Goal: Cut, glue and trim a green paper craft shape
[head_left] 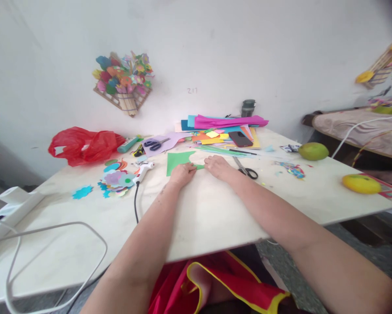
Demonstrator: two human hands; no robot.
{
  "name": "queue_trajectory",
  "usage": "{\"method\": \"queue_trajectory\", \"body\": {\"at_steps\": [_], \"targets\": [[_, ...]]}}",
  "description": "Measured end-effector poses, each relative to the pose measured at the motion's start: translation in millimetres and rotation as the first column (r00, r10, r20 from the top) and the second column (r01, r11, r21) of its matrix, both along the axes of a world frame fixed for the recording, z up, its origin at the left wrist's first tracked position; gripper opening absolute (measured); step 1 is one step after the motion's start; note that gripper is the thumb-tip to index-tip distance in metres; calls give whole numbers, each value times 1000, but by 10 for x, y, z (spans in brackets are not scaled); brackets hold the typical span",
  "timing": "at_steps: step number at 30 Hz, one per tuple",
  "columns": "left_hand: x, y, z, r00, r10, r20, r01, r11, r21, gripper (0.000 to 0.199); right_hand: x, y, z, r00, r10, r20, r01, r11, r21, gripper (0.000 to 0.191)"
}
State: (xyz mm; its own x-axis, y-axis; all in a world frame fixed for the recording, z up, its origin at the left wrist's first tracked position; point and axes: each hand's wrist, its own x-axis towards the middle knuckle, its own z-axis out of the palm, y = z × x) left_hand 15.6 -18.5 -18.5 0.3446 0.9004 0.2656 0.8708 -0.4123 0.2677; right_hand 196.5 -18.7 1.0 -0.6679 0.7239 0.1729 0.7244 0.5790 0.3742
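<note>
My left hand [183, 174] rests on the table with its fingers curled in at the left end of a small green paper piece [200, 167]. At the other end of that piece, the fingers of my right hand [217, 167] are closed on it. A larger green sheet [174, 162] with a cut-out edge lies flat behind and beside my left hand. Just right of my right hand are black-handled scissors [248, 172], partly hidden by the hand and forearm. My fingers cover much of the small piece, so its full shape is hidden.
Left of my hands lie a white glue gun [144, 171], paper cut-outs [115, 179] and a red plastic bag [84, 144]. Behind are purple-handled scissors [153, 144], a phone [241, 139] and stacked coloured sheets [228, 122]. Two mangoes [313, 151] sit right; a white cable [81, 223] loops front left.
</note>
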Motion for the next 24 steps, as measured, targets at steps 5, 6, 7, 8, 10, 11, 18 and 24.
{"method": "queue_trajectory", "body": {"at_steps": [5, 6, 7, 8, 10, 11, 18, 24], "targets": [[-4, 39, -30, 999, 40, 14, -41, 999, 25, 29, -6, 33, -26, 1000, -5, 1, 5, 1000, 5, 28], [0, 37, -26, 998, 56, 12, -56, 998, 37, 30, -3, 44, -37, 1000, -4, -3, 4, 1000, 9, 28], [6, 33, -18, 997, 77, 7, -77, 996, 45, 31, 3, 56, -50, 1000, -5, -11, 5, 1000, 12, 28], [12, 26, -8, 994, 106, -2, -106, 993, 50, 31, 9, 69, -63, 1000, -5, -22, 5, 1000, 15, 28], [22, 10, 17, 986, 162, -28, -161, 986, 53, 32, 25, 93, -88, 999, -8, -47, 9, 1000, 23, 28], [24, 3, 29, 983, 177, -40, -175, 983, 55, 32, 34, 103, -98, 998, -11, -58, 13, 1000, 24, 28], [6, 15, 37, 987, 156, -35, -154, 985, 72, 24, 76, 109, -57, 993, -67, -97, 66, 998, -12, 32], [15, 27, 33, 988, 155, -7, -155, 986, 55, 23, 98, 49, -11, 991, -63, -115, 62, 998, -8, 31]]}}
